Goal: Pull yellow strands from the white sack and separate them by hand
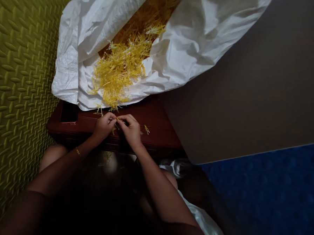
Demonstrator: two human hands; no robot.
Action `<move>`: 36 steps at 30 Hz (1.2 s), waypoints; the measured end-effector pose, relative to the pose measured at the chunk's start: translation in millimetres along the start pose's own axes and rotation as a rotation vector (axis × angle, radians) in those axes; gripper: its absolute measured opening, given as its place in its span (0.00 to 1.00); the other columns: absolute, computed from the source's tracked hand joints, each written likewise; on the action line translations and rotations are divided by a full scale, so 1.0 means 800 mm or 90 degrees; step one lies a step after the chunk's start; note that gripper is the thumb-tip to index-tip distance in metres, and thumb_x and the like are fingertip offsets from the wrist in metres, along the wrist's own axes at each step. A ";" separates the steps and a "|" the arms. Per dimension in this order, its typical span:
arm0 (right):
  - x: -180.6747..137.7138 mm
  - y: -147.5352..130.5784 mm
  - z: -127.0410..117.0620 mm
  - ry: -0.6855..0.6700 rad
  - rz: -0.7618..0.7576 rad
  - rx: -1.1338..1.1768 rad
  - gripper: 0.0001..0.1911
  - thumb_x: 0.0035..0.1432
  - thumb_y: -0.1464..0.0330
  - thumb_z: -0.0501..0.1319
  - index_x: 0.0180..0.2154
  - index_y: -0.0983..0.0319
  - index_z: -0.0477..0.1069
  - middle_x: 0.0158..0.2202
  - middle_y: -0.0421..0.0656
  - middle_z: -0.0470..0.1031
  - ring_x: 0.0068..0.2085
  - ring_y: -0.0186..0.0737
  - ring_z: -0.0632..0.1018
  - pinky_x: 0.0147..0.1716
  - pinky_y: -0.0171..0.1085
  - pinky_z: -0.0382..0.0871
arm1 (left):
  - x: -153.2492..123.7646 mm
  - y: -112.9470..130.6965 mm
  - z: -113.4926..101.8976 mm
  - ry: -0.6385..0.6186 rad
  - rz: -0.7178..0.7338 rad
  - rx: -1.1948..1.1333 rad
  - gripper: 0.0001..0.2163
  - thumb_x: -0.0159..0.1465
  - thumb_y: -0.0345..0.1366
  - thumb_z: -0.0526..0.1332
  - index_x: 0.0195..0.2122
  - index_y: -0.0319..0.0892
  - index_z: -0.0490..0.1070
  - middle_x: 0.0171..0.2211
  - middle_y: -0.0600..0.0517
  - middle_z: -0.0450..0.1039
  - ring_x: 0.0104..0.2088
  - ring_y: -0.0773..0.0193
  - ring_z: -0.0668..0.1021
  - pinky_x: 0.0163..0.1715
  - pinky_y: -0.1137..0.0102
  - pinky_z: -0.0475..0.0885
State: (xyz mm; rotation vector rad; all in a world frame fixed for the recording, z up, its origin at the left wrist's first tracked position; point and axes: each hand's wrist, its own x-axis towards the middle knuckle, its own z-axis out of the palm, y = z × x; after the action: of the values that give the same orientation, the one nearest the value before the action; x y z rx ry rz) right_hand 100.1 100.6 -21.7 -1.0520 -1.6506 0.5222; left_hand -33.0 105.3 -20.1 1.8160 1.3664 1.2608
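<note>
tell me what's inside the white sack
A heap of thin yellow strands shows in the open mouth of the white sack, some spilling out at its lower edge. The sack's folds and the heap itself cover whatever lies deeper.

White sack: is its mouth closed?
No, the white sack gapes open, with a heap of yellow strands showing in its mouth.

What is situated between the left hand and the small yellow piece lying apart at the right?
The head view shows the right hand and, where the hands meet, some yellow strands.
</note>
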 end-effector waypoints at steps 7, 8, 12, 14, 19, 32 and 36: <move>-0.002 -0.002 0.000 -0.021 -0.032 -0.007 0.06 0.56 0.65 0.57 0.30 0.58 0.71 0.30 0.42 0.72 0.35 0.40 0.72 0.38 0.38 0.65 | -0.002 0.002 -0.004 -0.023 0.081 0.089 0.07 0.59 0.30 0.52 0.27 0.41 0.69 0.28 0.52 0.67 0.33 0.64 0.69 0.36 0.70 0.62; -0.002 -0.003 0.001 -0.019 -0.024 -0.003 0.06 0.56 0.65 0.57 0.30 0.59 0.71 0.30 0.42 0.72 0.34 0.39 0.72 0.38 0.38 0.65 | -0.002 0.002 -0.004 -0.021 0.072 0.075 0.07 0.59 0.30 0.53 0.27 0.41 0.68 0.27 0.52 0.66 0.32 0.64 0.69 0.35 0.70 0.62; 0.003 -0.003 0.011 0.015 0.061 0.108 0.06 0.54 0.64 0.57 0.30 0.60 0.68 0.28 0.40 0.71 0.32 0.36 0.71 0.36 0.36 0.65 | 0.002 0.000 -0.004 -0.033 -0.032 -0.100 0.05 0.57 0.29 0.55 0.25 0.39 0.67 0.24 0.55 0.64 0.27 0.69 0.67 0.30 0.74 0.62; 0.010 0.003 0.009 0.052 0.116 0.214 0.08 0.54 0.63 0.56 0.30 0.61 0.67 0.25 0.38 0.69 0.28 0.34 0.70 0.33 0.35 0.65 | 0.004 0.000 -0.006 -0.052 -0.152 -0.239 0.04 0.58 0.29 0.54 0.27 0.38 0.66 0.24 0.56 0.64 0.23 0.73 0.66 0.25 0.76 0.61; 0.028 0.040 -0.046 0.115 0.149 0.046 0.09 0.53 0.64 0.56 0.30 0.62 0.70 0.26 0.41 0.72 0.28 0.35 0.71 0.33 0.36 0.65 | 0.007 0.004 -0.012 0.005 -0.321 -0.452 0.03 0.60 0.30 0.56 0.31 0.37 0.67 0.25 0.55 0.67 0.18 0.78 0.65 0.18 0.80 0.59; 0.008 0.012 -0.031 0.051 -0.136 -0.225 0.11 0.60 0.67 0.54 0.42 0.60 0.70 0.38 0.47 0.72 0.42 0.42 0.72 0.42 0.41 0.66 | 0.007 0.008 -0.018 0.009 -0.413 -0.678 0.04 0.59 0.29 0.59 0.36 0.37 0.69 0.29 0.53 0.73 0.18 0.79 0.68 0.18 0.81 0.65; 0.000 -0.003 -0.005 -0.035 -0.192 -0.181 0.09 0.60 0.68 0.54 0.42 0.59 0.69 0.38 0.45 0.73 0.41 0.42 0.72 0.42 0.41 0.66 | 0.007 0.007 -0.018 0.003 -0.421 -0.684 0.04 0.59 0.29 0.59 0.36 0.37 0.69 0.28 0.53 0.73 0.18 0.78 0.68 0.18 0.80 0.67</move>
State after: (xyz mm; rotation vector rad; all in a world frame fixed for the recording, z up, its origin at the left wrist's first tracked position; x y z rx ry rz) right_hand 102.6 98.8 -18.1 -0.9720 -1.9304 0.1202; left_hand -43.1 106.6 -7.5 0.5608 0.8531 1.2269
